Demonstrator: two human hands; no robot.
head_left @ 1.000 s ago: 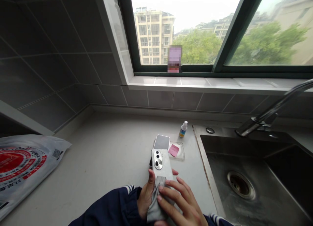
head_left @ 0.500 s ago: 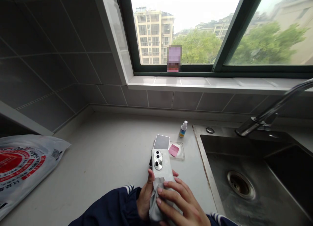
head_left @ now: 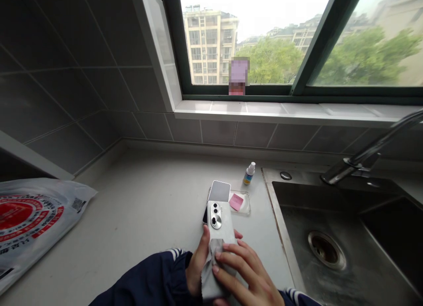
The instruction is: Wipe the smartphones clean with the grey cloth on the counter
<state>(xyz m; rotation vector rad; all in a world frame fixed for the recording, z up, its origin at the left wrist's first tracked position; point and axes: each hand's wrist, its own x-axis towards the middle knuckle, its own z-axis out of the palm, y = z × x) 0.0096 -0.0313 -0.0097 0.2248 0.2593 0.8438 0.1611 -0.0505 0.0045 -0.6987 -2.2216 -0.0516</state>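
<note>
A white smartphone (head_left: 224, 218) lies back side up in my left hand (head_left: 197, 264), its round camera lenses toward the window. The left thumb runs along one edge, and fingertips of that hand show at the opposite edge. My right hand (head_left: 247, 270) presses a grey cloth (head_left: 211, 270) with a zigzag edge against the lower back of the phone, fingers laid over it. Beyond the phone, a flat grey panel with a white border (head_left: 220, 191) rests on the counter, partly covered. Beside it lies a clear phone case (head_left: 245, 204) with a pink slip of paper (head_left: 236, 202) on it.
A small white bottle (head_left: 249, 173) with a blue and yellow label stands near the sink edge. On the right is a steel sink (head_left: 297, 222) with a chrome faucet (head_left: 360, 160). A printed plastic bag (head_left: 42, 222) lies on the counter (head_left: 145, 200) at left.
The cloth and right-hand fingers have shifted slightly on the phone's back. The left thumb lies closer along the phone's edge. The whole view has moved a little.
</note>
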